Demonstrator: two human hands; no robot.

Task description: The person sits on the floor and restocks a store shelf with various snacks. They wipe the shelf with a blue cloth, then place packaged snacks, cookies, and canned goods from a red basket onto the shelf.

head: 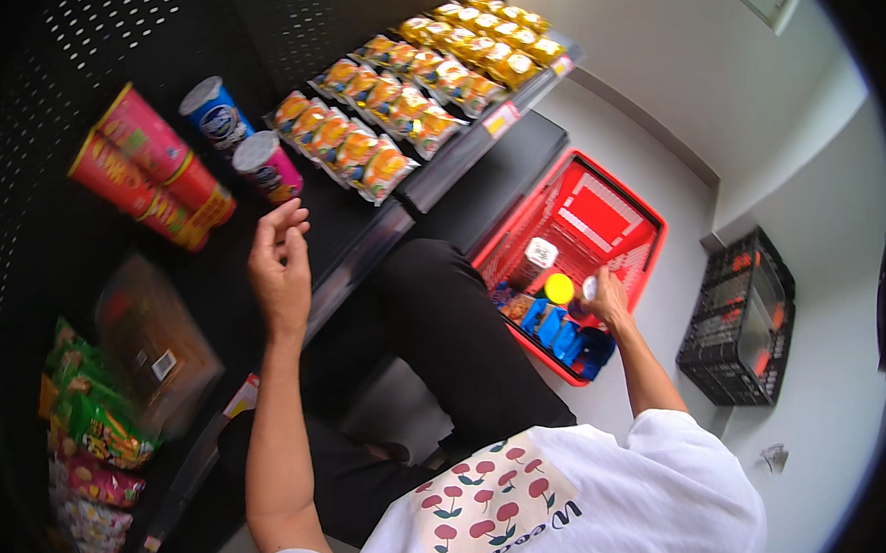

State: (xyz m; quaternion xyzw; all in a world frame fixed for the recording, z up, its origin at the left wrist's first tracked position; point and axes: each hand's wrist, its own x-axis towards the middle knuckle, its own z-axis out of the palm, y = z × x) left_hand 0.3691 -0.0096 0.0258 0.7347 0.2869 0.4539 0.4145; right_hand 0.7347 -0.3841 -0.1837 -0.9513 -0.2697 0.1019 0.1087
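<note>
My left hand is raised above the black shelf with bent fingers and nothing in it, just below a pink canister. A blue canister stands behind the pink one, beside tall red and pink tubs. My right hand reaches into a red plastic shopping basket and grips a canister with a pale lid. Near it in the basket are a yellow-lidded container, a dark container with a white top and blue packets.
Rows of orange packaged snacks and gold-wrapped snacks line the shelf. A blurred clear plastic box and green snack bags lie lower left. A black crate stands by the wall. My knee is between shelf and basket.
</note>
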